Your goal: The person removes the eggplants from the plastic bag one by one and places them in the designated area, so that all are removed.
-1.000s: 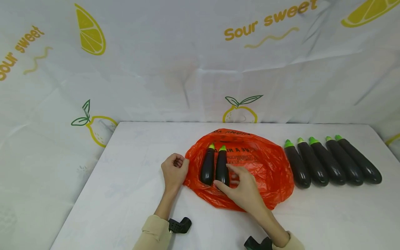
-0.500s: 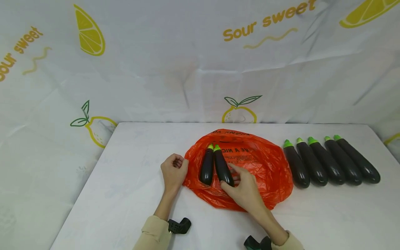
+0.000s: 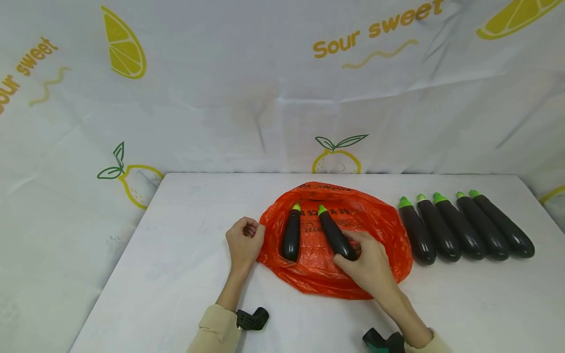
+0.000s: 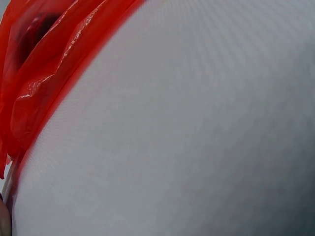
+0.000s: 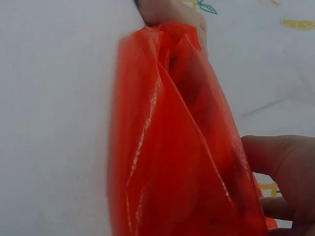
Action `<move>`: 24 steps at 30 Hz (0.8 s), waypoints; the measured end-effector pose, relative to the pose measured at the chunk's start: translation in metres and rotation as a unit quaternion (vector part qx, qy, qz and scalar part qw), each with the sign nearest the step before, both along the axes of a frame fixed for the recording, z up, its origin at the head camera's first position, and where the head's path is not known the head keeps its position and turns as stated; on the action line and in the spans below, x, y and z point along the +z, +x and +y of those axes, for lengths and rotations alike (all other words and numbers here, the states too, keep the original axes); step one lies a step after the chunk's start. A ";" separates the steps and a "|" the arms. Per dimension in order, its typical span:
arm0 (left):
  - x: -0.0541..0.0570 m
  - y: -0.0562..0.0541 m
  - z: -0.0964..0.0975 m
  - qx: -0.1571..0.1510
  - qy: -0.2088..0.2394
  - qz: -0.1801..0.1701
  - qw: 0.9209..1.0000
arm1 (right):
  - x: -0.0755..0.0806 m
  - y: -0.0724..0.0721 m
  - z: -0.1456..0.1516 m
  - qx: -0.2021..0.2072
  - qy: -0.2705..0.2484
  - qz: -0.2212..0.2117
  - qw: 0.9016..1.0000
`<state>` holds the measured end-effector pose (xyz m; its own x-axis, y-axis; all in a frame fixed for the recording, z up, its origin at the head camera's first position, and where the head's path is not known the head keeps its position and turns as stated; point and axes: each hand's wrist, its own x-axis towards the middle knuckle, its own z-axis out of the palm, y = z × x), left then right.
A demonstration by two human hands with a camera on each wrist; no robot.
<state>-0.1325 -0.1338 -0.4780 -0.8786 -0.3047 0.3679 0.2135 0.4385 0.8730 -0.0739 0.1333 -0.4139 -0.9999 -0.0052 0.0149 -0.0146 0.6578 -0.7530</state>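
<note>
A red plastic bag (image 3: pixel 313 282) lies spread with its mouth wide, holding two dark eggplants with green tips. My left hand (image 3: pixel 243 242) pinches the bag's left rim. By its thick lower end, my right hand (image 3: pixel 372 262) grips the right-hand eggplant (image 3: pixel 336 236), which slants down to the right. The other eggplant (image 3: pixel 292 235) rests at the bag's left side, apart from it. In the right wrist view the bag's wall (image 5: pixel 167 147) hides what the right fingers hold. The left wrist view shows mostly tabletop and the bag's edge (image 4: pixel 74 49).
Several more eggplants (image 3: pixel 459 228) lie in a slanted row on the white table (image 3: pixel 190 206), close to the bag's right side. A white cloth (image 3: pixel 229 88) with lemon prints stands behind the table.
The right hand has moved right inside the bag, taking one eggplant away from the other and tilting it. The left hand has stayed at the rim.
</note>
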 end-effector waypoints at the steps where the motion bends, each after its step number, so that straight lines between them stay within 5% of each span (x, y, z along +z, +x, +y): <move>1: 0.000 0.000 0.000 0.001 -0.001 -0.001 1.000 | 0.000 0.000 0.001 0.001 0.003 -0.001 1.000; 14: 0.000 0.001 0.000 -0.001 -0.003 -0.001 1.000 | -0.001 -0.003 0.006 0.005 0.038 -0.006 0.999; 24: 0.000 0.000 0.000 0.001 -0.009 -0.004 1.000 | 0.004 0.003 0.007 -0.017 0.006 0.048 0.999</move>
